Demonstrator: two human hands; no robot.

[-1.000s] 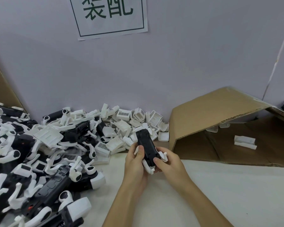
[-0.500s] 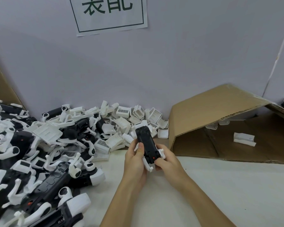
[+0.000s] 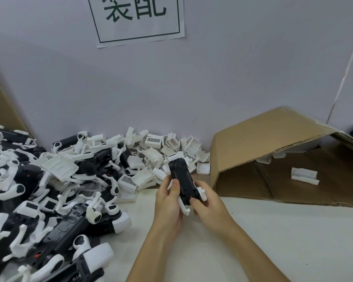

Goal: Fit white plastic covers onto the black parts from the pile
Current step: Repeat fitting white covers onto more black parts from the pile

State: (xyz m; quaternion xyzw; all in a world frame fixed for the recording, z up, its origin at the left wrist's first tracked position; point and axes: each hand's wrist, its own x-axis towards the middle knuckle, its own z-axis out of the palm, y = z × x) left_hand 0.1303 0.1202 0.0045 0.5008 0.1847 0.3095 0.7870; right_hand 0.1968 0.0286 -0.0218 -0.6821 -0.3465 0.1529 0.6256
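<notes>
While both hands grip it, black part [image 3: 181, 178] shows white clips.

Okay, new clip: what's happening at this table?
A person holds one black part in both hands above the white table, left hand and right hand gripping its near end, white pieces already around it. A pile of black parts and white covers lies to the left; a cardboard box lies tipped over on the right.

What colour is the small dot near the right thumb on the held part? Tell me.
Orange-red dot on the black part, head view.
</notes>
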